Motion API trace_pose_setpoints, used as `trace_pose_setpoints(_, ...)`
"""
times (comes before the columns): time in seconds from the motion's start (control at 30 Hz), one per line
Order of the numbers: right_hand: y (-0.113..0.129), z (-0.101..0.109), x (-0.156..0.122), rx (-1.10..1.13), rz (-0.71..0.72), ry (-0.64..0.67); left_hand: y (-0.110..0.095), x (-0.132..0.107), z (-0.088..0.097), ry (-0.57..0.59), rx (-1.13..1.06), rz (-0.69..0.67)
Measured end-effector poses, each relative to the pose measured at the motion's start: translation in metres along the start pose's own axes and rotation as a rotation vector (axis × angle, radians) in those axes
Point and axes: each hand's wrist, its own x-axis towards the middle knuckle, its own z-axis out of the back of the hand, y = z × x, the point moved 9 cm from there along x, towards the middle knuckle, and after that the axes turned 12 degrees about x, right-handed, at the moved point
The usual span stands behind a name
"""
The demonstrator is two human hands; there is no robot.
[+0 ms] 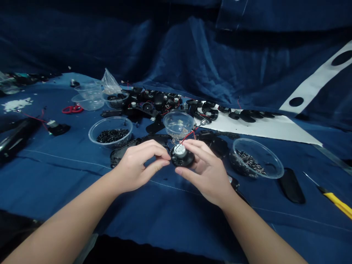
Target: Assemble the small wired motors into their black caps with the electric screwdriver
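Between my hands, above the blue cloth, is a small motor in a round black housing, with a white cap on top and red and black wires rising from it. My right hand grips it from the right, thumb below and fingers along the far side. At its left edge, my left hand has thumb and fingertips pinched together; whether a small part sits in that pinch is too small to tell. Just behind is a clear bowl with tiny metal pieces in and around it.
A clear tub of black screws stands left, a tub of small metal screws right. A yellow-handled screwdriver lies far right, beside a black oblong cover. Red-handled scissors lie left; black housings pile up behind.
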Motion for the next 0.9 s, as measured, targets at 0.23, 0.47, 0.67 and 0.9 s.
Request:
trace_pose_setpoints(0.23, 0.003, -0.001, 0.000, 0.005, 0.018, -0.006, -0.001, 0.000, 0.006, -0.066, -0.051, 0.006)
trace_pose_setpoints(0.47, -0.002, 0.001, 0.001, 0.046, -0.020, -0.005, -0.003, 0.001, 0.002, -0.022, -0.034, -0.018)
trace_pose_setpoints(0.67, -0.007, -0.004, 0.004, 0.125, -0.091, 0.029, -0.006, 0.001, 0.003, -0.017, 0.010, -0.060)
trace_pose_setpoints(0.9, -0.009, -0.005, 0.002, 0.102, -0.138, 0.045, -0.007, 0.001, -0.002, 0.075, 0.092, -0.057)
